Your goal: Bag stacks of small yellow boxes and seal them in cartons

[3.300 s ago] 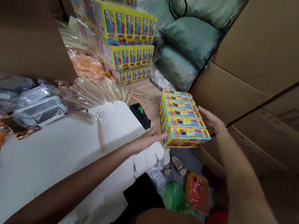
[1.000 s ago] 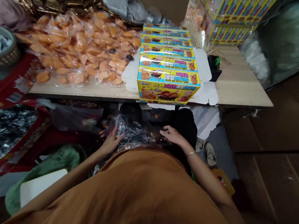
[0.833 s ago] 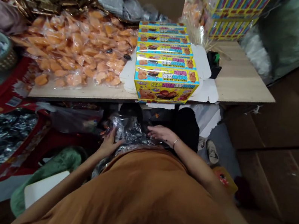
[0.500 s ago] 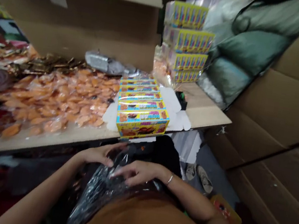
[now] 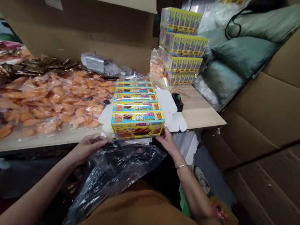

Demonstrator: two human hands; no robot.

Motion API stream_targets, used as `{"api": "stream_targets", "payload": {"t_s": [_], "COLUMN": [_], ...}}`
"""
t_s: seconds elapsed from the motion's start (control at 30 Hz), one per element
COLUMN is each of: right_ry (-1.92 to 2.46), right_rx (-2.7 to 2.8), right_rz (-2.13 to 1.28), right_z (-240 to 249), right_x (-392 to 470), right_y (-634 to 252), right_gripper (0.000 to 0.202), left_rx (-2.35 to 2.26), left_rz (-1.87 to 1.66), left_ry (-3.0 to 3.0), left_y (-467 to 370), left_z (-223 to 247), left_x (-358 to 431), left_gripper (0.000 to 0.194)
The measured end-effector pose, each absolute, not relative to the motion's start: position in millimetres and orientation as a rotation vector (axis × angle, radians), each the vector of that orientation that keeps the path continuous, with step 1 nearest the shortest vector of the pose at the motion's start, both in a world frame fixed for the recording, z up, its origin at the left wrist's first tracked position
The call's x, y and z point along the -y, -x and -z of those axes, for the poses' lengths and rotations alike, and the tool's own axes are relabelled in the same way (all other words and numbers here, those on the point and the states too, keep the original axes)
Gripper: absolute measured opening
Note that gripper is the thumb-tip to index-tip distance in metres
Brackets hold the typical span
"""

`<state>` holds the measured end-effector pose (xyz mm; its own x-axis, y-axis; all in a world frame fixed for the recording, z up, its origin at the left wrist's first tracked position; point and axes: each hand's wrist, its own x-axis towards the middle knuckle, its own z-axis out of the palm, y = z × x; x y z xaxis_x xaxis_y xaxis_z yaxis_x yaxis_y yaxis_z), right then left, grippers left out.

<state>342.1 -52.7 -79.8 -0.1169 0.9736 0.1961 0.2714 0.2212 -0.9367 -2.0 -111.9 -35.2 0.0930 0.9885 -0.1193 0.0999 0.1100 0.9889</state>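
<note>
A clear plastic bag (image 5: 120,169) hangs spread between my two hands, its mouth facing the table edge. My left hand (image 5: 89,147) pinches the bag's left edge, just below the table's front edge. At the lower right corner of a row of yellow printed boxes (image 5: 137,119), my right hand (image 5: 168,141) has bent fingers near the bag's right edge. Its fingertips are close to the front box; whether they press on it is unclear. The boxes lie side by side on white card flaps (image 5: 178,122).
Wrapped orange pieces (image 5: 57,97) cover the table's left. Behind stand a large open carton (image 5: 101,27) and a stack of packed yellow boxes (image 5: 182,45). A black tape dispenser-like object (image 5: 177,101) sits right of the boxes. Green sacks (image 5: 242,57) and cartons (image 5: 283,108) line the right side.
My hands have moved apart, the left one slightly left, the right one up and right to the box corner. The bunched bag is now stretched wide. The view has shifted slightly.
</note>
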Motion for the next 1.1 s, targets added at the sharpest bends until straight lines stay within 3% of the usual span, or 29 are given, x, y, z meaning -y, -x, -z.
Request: {"api": "stream_targets", "payload": {"t_s": [0.07, 0.13, 0.3, 0.43, 0.53, 0.63, 0.87, 1.03, 1.07, 1.1], "right_ry": [1.223, 1.266, 0.995, 0.865, 0.847, 0.707, 0.409, 0.096, 0.015, -0.064], "right_rx": [1.534, 1.437, 1.716, 1.635, 1.352, 1.321, 1.684, 1.276, 1.274, 1.320], "right_rz": [-0.942, -0.955, -1.563, -1.384, -1.279, -1.320, -1.635, -1.520, -1.547, -1.584], "right_z": [85, 86, 81, 59, 36, 19, 20, 19, 18, 17], "right_x": [60, 75, 116, 120, 107, 100, 115, 114, 116, 119], "right_y": [-330, -327, -341, -345, -344, -344, -341, -330, -327, -324], "right_gripper": [0.069, 0.056, 0.047, 0.039, 0.046, 0.049, 0.035, 0.030, 0.032, 0.047], "left_rx": [-1.246, -1.174, -1.102, -1.129, -1.072, -1.020, -0.784, -0.797, -0.815, -0.838], "left_rz": [-1.009, -1.023, -1.168, -1.246, -0.948, -0.655, -1.417, -1.474, -1.470, -1.467], "left_ry": [-1.228, -1.244, -1.295, -1.268, -1.410, -1.581, -1.159, -1.028, -1.011, -0.983], "left_y": [-6, -15, -31, -30, -22, -16, -16, -13, -13, -13], "left_z": [33, 23, -8, -23, -34, -43, -49, -38, -34, -31], "left_x": [117, 128, 149, 142, 139, 141, 136, 130, 129, 128], "left_gripper": [0.049, 0.047, 0.040, 0.037, 0.039, 0.029, 0.046, 0.041, 0.040, 0.041]}}
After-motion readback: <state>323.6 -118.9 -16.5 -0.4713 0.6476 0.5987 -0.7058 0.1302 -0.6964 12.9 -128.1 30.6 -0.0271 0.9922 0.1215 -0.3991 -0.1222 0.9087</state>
